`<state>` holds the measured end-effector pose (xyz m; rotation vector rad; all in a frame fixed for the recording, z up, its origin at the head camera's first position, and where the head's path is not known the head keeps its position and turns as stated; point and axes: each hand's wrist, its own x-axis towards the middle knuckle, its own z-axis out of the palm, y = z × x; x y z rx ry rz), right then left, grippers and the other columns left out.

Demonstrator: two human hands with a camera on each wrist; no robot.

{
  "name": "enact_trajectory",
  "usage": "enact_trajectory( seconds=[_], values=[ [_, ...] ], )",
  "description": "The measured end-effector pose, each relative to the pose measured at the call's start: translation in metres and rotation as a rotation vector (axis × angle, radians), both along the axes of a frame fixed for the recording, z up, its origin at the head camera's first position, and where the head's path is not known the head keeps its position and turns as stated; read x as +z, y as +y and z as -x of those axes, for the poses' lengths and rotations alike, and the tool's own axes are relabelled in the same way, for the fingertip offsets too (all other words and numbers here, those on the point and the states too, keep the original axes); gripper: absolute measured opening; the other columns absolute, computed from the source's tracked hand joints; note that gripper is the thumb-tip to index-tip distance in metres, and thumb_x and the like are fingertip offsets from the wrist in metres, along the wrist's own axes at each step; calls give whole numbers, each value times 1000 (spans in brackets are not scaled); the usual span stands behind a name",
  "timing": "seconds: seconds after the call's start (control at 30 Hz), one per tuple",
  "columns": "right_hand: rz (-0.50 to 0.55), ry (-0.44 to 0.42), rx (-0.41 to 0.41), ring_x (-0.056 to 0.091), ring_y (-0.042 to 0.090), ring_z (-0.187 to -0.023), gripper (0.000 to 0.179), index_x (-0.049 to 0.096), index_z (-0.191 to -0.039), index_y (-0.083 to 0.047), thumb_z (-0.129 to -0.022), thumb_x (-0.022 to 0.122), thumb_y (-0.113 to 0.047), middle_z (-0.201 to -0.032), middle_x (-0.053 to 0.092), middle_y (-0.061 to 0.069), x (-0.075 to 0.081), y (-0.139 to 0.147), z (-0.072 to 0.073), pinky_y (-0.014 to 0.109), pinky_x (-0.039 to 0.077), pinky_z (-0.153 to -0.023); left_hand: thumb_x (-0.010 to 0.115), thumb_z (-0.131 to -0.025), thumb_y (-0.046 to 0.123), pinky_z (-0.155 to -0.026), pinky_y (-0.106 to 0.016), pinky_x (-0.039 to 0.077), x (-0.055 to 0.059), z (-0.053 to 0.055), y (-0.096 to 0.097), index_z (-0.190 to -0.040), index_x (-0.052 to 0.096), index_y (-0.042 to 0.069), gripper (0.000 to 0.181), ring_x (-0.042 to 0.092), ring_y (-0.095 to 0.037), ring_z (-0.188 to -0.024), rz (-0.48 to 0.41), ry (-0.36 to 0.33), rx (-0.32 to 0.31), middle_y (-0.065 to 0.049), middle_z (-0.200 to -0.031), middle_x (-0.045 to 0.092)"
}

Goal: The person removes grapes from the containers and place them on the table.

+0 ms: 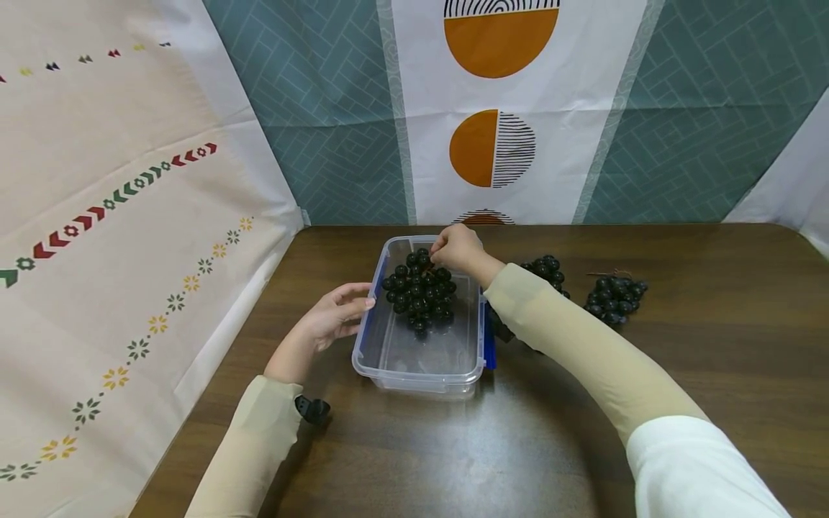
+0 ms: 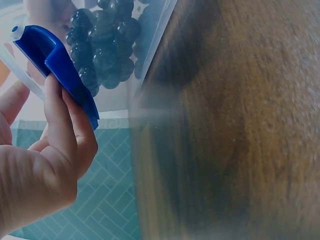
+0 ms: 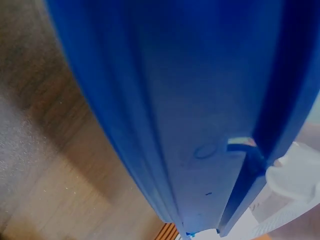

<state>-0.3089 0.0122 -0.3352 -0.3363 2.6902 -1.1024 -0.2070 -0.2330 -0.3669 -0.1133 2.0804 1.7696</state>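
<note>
A clear plastic container (image 1: 424,360) with blue side clasps stands on the table. Inside lies a bunch of dark grapes (image 1: 417,295), towards the far end. My right hand (image 1: 461,248) reaches over the far right rim and pinches the stem at the top of this bunch. On the container's left side, my left hand (image 1: 337,313) holds the edge, its thumb near the rim. The left wrist view shows those fingers against a blue clasp (image 2: 62,67). The other blue clasp (image 3: 200,100) fills most of the right wrist view, where the right hand is hidden.
Two more bunches of dark grapes sit to the right of the container: one bunch (image 1: 545,270) partly behind the right forearm, another bunch (image 1: 615,296) farther right. The wooden table (image 1: 725,324) ends at a patterned cloth (image 1: 337,144) behind; a white embroidered cloth (image 1: 129,288) hangs at left.
</note>
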Motion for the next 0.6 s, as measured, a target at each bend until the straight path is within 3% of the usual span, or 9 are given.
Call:
enact_trajectory(
  seconds=[0.2, 0.43, 0.6],
  values=[
    [99, 6, -21, 66, 22, -87, 9, 72, -91, -5, -88, 66, -11, -104, 68, 10, -5, 1, 1, 36, 53, -82, 57, -96, 22, -83, -28, 50, -1, 1, 1, -144, 37, 15, 53, 57, -12, -107, 24, 0, 11, -10, -134, 48],
    [140, 41, -24, 62, 26, -96, 14, 71, -98, -4, -90, 64, -13, -109, 67, 11, -4, 3, -6, 38, 51, -86, 57, -96, 23, -82, -28, 51, 0, -1, 1, -145, 37, 14, 53, 58, -10, -103, 22, 1, 13, -8, -131, 49],
    [201, 77, -14, 60, 27, -93, 13, 70, -98, -3, -89, 64, -11, -106, 66, 13, -5, 6, -10, 39, 50, -83, 57, -96, 24, -83, -28, 50, 1, -1, 2, -145, 37, 15, 53, 55, -14, -109, 39, -3, 16, -6, -131, 48]
  ],
)
